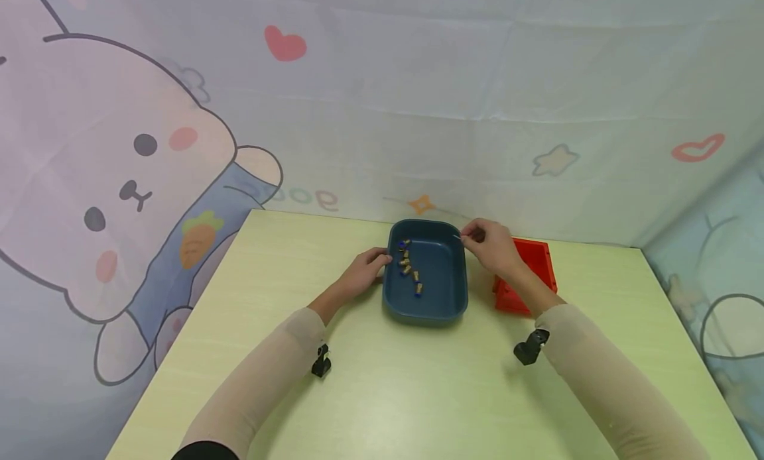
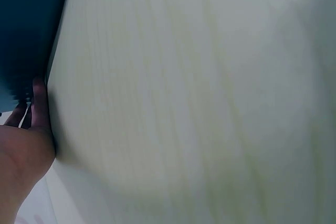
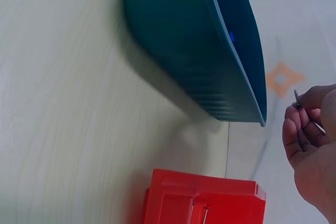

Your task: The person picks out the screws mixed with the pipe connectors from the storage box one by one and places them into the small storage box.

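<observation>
A dark teal plastic bin (image 1: 425, 312) stands on the table. Several small brass-coloured pieces (image 1: 406, 262) with blue ends lie along its left side. My left hand (image 1: 363, 272) holds the bin's left wall, thumb at the rim and fingers against the outside; in the left wrist view the fingers (image 2: 40, 103) lie along the outer wall. Above the bin's far right corner, my right hand (image 1: 491, 244) pinches a thin, short metal piece (image 3: 296, 97) between thumb and fingertips. Its exact kind is too small to tell.
To the right of the bin sits a red plastic box (image 3: 178, 182), partly under the right forearm in the head view. Thin metal pieces (image 3: 205, 214) lie inside it. A printed cloth (image 1: 418, 102) hangs behind the table's far edge.
</observation>
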`<state>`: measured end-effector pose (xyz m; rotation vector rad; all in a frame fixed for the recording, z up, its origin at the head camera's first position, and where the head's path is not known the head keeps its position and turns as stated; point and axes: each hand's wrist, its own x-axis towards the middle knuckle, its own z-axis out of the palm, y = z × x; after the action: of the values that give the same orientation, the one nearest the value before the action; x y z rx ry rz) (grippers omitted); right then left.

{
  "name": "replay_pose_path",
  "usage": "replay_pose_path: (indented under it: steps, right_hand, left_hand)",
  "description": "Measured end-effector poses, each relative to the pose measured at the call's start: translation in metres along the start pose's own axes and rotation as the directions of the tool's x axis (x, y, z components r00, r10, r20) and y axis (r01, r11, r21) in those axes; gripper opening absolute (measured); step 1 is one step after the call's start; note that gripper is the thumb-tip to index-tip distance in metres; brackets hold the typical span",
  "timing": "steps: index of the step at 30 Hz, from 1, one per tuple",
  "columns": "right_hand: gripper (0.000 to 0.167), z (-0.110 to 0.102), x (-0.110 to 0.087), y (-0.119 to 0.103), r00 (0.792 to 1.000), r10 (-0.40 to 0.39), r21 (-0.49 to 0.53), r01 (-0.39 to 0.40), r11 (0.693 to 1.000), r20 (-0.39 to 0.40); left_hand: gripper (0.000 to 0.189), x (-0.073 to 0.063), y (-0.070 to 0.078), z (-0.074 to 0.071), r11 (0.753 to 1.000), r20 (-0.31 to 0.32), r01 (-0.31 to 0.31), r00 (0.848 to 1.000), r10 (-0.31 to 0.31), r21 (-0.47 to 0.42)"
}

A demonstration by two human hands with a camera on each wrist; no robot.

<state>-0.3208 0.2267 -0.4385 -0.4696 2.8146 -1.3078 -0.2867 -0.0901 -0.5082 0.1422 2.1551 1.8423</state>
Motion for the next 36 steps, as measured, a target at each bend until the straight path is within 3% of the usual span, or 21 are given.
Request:
replay_pose_path:
  steps: [24, 36]
  right_hand:
    - [0.010, -0.035, -0.018, 0.021, 0.999, 0.018, -0.034, -0.019, 0.999, -0.032]
    - [0.011, -0.043, -0.024, 0.031, 0.999, 0.031, -0.053, -0.033, 0.998, -0.040]
  left_hand:
    - [0.050, 0.000, 0.000, 0.002, 1.000, -0.003, -0.005, 1.000, 0.005, 0.005]
    - [0.052, 0.000, 0.000, 0.003, 1.000, -0.011, -0.008, 1.000, 0.008, 0.020]
